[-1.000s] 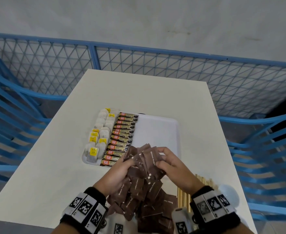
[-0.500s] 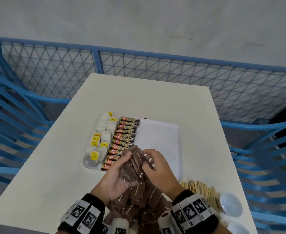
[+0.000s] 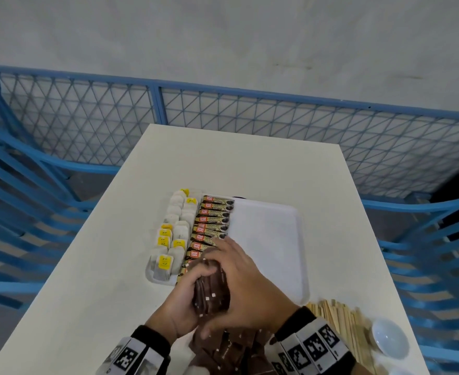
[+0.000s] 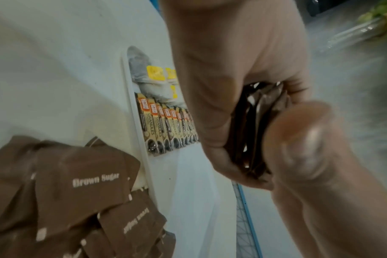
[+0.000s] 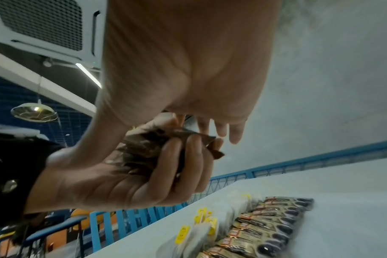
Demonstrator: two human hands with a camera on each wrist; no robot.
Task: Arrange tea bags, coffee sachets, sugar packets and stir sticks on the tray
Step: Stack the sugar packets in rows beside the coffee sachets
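A white tray (image 3: 266,239) holds tea bags (image 3: 168,239) with yellow tags in its left part, and a row of coffee sachets (image 3: 213,220) beside them. Its right part is bare. Above the tray's near left corner my left hand (image 3: 185,296) grips a tight stack of brown sugar packets (image 3: 210,290), fingers curled round it. My right hand (image 3: 244,282) lies over the stack with its fingers straight. The right wrist view shows those fingers reaching past the stack (image 5: 148,150). More brown sugar packets (image 3: 228,353) lie loose below my wrists. Wooden stir sticks (image 3: 339,323) lie at the near right.
A small white bowl (image 3: 389,338) stands by the stir sticks near the table's right edge. The white table (image 3: 223,163) is fenced by blue mesh railing (image 3: 250,115) at the back and both sides.
The fanned-out sugar packets have been drawn together into one tight stack. My right hand has moved over the top of it, and both hands sit closer together above the tray's near left corner.
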